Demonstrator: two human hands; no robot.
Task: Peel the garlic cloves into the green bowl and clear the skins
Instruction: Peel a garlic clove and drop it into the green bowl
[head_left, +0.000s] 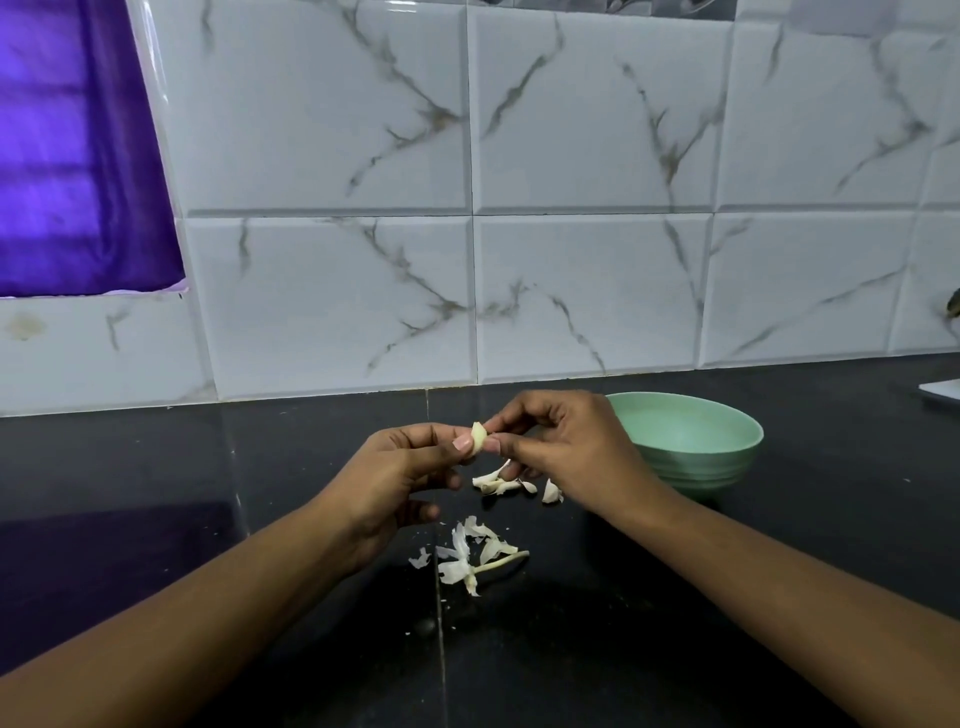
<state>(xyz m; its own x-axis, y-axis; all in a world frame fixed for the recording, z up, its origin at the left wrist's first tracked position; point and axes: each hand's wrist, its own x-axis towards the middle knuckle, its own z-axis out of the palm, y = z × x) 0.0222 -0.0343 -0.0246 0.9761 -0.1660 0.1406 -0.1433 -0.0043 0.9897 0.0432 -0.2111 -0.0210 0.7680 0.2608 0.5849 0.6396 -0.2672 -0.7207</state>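
A purple curtain (78, 156) hangs at far left beside white marble-veined wall tiles (322, 130). Above the glossy black stone countertop (156, 493), the left hand (395, 473) pinches a small pale garlic clove (478, 438) between thumb and forefinger. On the counter below lie papery white garlic skins with a thin stem (470, 558), and more pale pieces (501, 485) lie just under the fingers. The right hand (563, 447) pinches the same clove from the other side. Just right of it stands the round pale green bowl (696, 441), upright.
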